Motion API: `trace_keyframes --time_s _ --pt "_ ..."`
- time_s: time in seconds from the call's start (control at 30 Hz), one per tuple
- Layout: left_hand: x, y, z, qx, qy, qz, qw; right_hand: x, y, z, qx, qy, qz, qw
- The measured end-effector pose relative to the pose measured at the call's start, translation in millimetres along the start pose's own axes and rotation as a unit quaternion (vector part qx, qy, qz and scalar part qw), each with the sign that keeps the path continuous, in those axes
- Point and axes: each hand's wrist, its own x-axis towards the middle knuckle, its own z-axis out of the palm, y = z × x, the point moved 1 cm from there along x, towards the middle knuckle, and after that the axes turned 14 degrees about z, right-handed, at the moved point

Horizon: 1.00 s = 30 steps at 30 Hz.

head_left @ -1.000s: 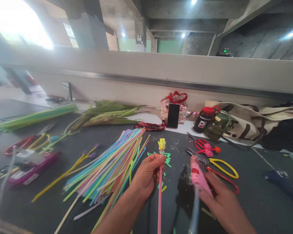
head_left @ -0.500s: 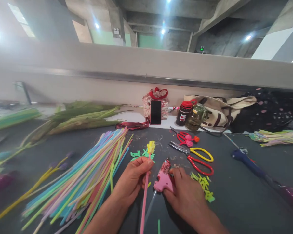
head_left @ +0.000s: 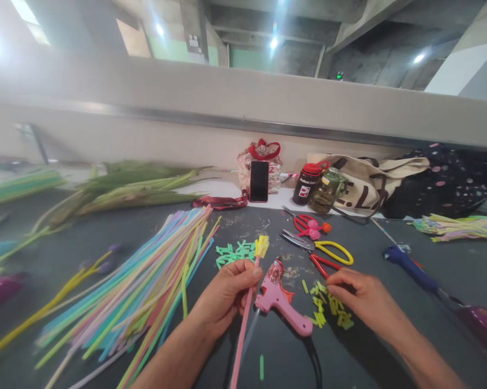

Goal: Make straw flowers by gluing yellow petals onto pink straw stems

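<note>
My left hand is closed round a pink pipe cleaner, held upright at a slant, with a tuft of short yellow pieces at its top. A pink glue gun lies on its side just right of that hand, its clear glue stick poking out at the back. My right hand reaches down to a loose pile of short yellow-green pieces. Its fingertips are drawn together at the pile; whether a piece is between them is hidden. Short green pieces lie scattered behind my left hand.
A large bundle of pastel pipe cleaners covers the left side. Yellow-handled pliers or scissors and red-handled scissors lie behind the glue gun. A phone, a black bottle and a cloth bag stand at the back.
My right hand has let go of the glue gun, now lying on the table, and has moved right to the yellow-green pieces. My left hand keeps the pipe cleaner, its tip slightly further right.
</note>
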Motion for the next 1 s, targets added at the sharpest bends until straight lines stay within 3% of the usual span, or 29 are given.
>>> trace_keyframes --time_s 0.1,0.43,0.6,0.7,0.73,0.83,0.9,1.0 --pt "0.2 -3.1 1.5 0.009 -0.011 -0.007 1.000 5.7 -7.1 8.8 -0.035 -0.019 -0.024 0.999" --pt "-1.2 -10.5 5.7 0.023 -0.006 -0.037 0.999 31.4 -37.0 35.6 -0.132 0.024 -0.007 0.991" --pt "-1.7 -14.7 7.5 0.012 -0.004 -0.049 0.999 32.7 -40.0 34.8 -0.082 0.009 -0.011 0.996" --pt "-2.3 -16.5 11.1 0.006 0.010 -0.038 0.999 25.7 -46.5 26.5 0.056 -0.037 -0.003 0.998" --pt "-2.4 -16.8 12.2 0.008 0.017 -0.034 0.999 22.0 -50.3 24.2 0.155 -0.067 0.016 0.986" --pt "-2.4 -17.5 13.9 0.021 0.038 -0.022 0.999 9.7 -66.5 22.7 0.420 -0.139 0.070 0.894" --pt "-2.4 -18.1 13.5 0.026 0.044 -0.017 0.999 4.3 -78.1 25.7 0.501 -0.141 0.074 0.851" --pt "-2.6 -19.0 12.4 0.025 0.040 -0.008 0.999 3.0 -88.2 33.9 0.538 -0.114 0.070 0.832"
